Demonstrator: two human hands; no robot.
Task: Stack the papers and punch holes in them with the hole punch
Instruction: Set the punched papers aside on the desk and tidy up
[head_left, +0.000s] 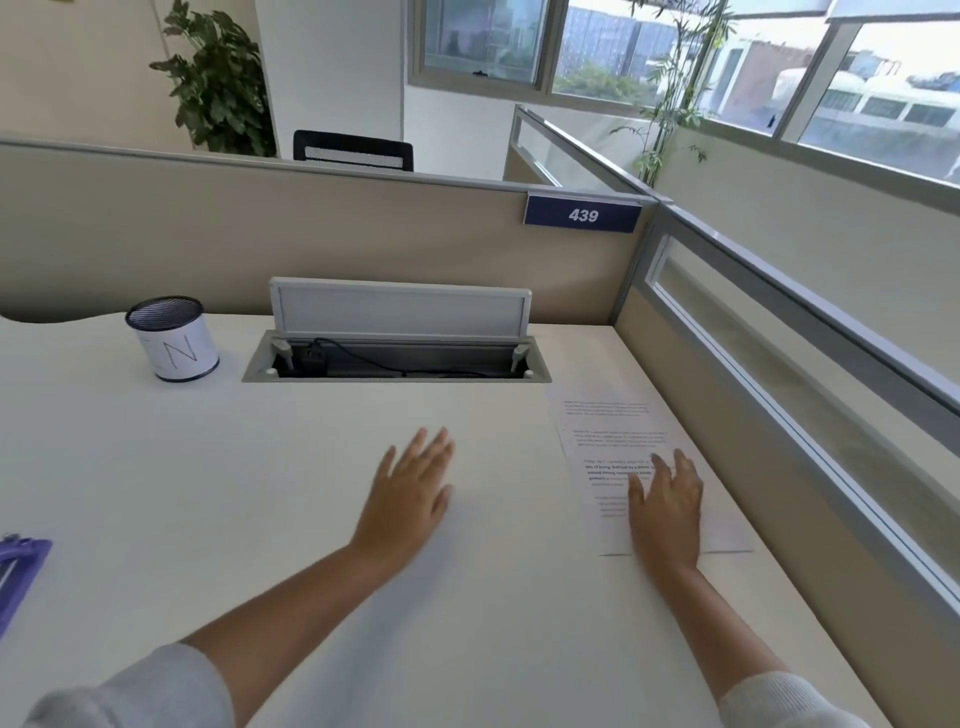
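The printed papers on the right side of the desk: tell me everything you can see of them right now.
The papers are white sheets with blocks of dark printed text, too blurred to read. They lie flat on the white desk near the right partition, long side running away from the person. How many sheets there are cannot be told. The right hand rests flat and open on their near half; the left hand is apart, over bare desk.

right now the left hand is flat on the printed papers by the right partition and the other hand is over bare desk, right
Not quite: in the head view it is the right hand flat on the printed papers by the right partition; the left hand is over bare desk.
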